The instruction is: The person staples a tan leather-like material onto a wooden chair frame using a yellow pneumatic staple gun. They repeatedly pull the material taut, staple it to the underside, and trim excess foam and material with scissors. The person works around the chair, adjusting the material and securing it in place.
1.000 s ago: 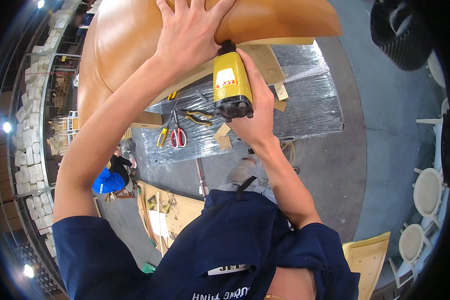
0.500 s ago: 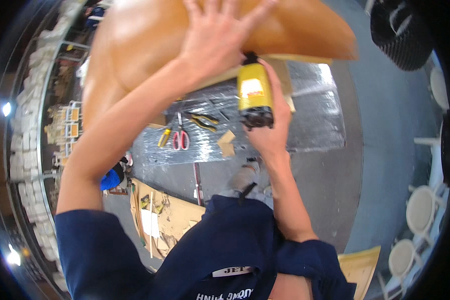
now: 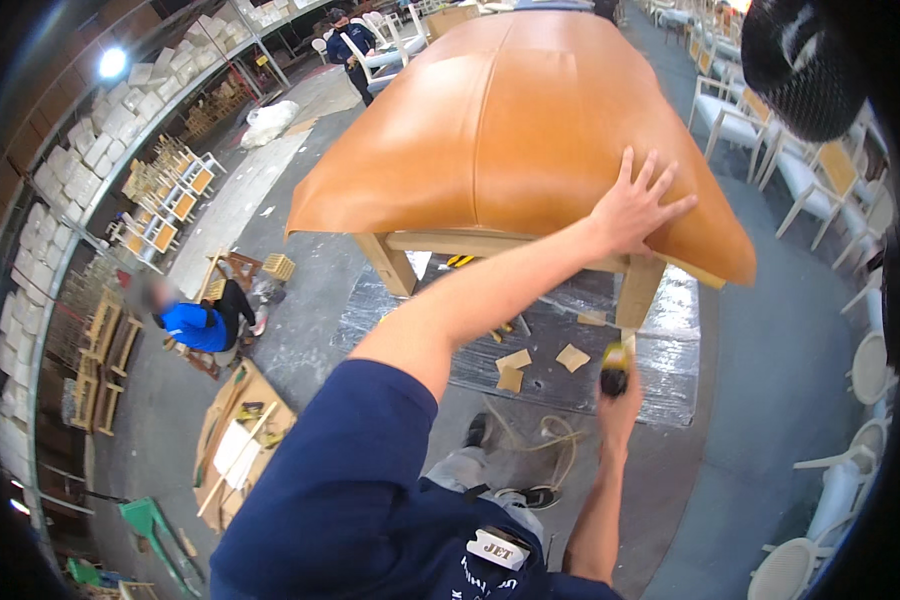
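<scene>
Your left hand lies flat with fingers spread on the tan leather cushion, near its lower right edge, gripping nothing; the cushion rests on a wooden frame. Lower right, your right hand is closed around a yellow power tool, just beneath the frame's leg, over the silver-wrapped bench.

The person wears a dark navy short-sleeved shirt with pale lettering on its chest and a small white oval badge just beside that lettering. Both forearms are bare below the shirt sleeves. Light trousers and dark shoes with white trim show beyond the shirt.
</scene>
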The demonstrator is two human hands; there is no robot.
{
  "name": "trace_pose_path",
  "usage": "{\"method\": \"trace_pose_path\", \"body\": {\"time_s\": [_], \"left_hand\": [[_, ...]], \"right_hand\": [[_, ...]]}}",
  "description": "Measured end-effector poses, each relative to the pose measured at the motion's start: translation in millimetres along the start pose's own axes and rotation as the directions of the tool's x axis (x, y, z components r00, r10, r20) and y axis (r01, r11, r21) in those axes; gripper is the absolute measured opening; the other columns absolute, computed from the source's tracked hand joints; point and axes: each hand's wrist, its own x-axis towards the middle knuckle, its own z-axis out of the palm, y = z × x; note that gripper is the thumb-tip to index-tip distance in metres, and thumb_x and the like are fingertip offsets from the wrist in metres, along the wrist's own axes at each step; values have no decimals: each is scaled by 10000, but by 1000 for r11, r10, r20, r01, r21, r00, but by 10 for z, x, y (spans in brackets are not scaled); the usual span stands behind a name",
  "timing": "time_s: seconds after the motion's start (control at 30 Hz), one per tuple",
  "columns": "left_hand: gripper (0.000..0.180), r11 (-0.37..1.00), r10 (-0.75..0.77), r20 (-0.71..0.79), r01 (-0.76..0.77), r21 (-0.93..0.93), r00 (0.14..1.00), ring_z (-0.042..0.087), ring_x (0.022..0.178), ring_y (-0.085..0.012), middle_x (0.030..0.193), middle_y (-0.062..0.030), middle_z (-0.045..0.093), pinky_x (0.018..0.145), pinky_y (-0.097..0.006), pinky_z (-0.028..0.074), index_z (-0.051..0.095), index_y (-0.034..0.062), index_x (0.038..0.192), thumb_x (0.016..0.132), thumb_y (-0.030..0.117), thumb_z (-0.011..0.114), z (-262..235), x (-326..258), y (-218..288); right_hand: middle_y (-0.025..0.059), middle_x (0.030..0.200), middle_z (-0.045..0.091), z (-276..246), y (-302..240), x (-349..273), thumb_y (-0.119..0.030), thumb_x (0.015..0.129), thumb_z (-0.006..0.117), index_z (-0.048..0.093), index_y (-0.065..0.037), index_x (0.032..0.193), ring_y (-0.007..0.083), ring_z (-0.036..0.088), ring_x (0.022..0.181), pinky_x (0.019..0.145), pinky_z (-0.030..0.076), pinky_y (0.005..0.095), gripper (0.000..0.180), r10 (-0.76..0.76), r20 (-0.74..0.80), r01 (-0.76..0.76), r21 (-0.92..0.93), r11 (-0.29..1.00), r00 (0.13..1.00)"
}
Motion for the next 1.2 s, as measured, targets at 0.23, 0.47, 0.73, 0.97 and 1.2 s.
{"method": "trace_pose_path", "body": {"time_s": [0.23,0.47,0.73,0.97,1.2], "left_hand": [[910,922,-332,-63,309,-234,941,280,1473,-382,1567,-195,354,1204,-532,203,429,203,1507,789,714,653,-138,-1394,-1228],[859,833,-489,166,515,-204,857,292,1476,-363,1591,-182,333,1210,-509,199,425,172,1519,869,723,540,-427,-2830,-2394],[680,826,-515,-23,489,-280,857,349,1442,-376,1533,-207,415,1203,-493,225,496,147,1465,947,587,530,-302,-3103,-2409],[591,802,-541,-70,489,-343,838,383,1418,-380,1510,-199,448,1198,-489,245,563,114,1401,958,505,557,-357,-3142,-2382],[769,915,-318,55,322,-245,946,246,1458,-477,1579,-270,284,1194,-592,154,394,102,1519,926,567,549,-417,-3212,-2363]], "right_hand": [[220,1159,647,32,256,-1329,-102,732,767,534,-59,1391,404,614,1118,966,488,446,701,325,117,-260,-382,887,938],[239,1176,611,1234,-118,-1382,-103,687,776,491,-58,1416,412,592,1125,980,480,441,784,323,45,-274,-422,864,945],[242,1281,578,1948,-73,-1412,-156,635,818,529,-59,1398,397,552,1216,1045,457,415,822,282,179,-171,-468,867,943],[264,1281,556,1497,182,-615,-150,653,847,515,-58,1390,437,534,1222,1051,456,443,814,213,42,-152,-568,809,976],[274,1449,348,1374,981,378,-135,732,810,276,-36,1446,468,589,1144,963,520,490,898,251,-83,-226,-752,619,965]]}}
